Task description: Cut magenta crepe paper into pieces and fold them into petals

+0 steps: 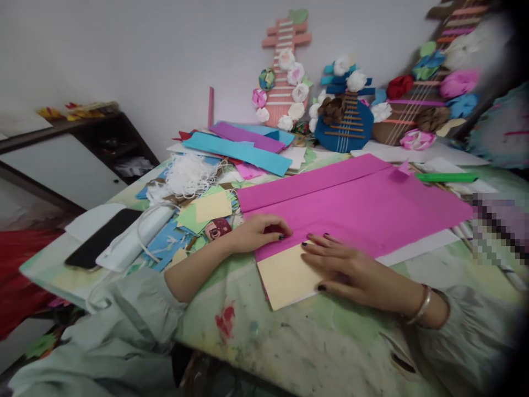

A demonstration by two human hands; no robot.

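Note:
A large magenta sheet (330, 204) lies across the table, with a folded band along its far edge. On its near left corner rests a cream rectangular card (285, 278). My right hand (345, 264) lies over the card's right part and the magenta sheet, fingers stretched out and apart. To its left, my left hand (262, 234) rests at the sheet's left part with its fingers curved and a gap between thumb and fingers; nothing shows in it. White paper (417, 248) sticks out from under the sheet's near right edge.
White string (190, 175), a blue strip (235, 151) and paper scraps lie behind and left. A black phone (103, 240) is at the far left. Flower-covered instrument shapes, one pink (283, 82) and one blue (345, 124), stand along the wall. A green object (448, 177) lies right.

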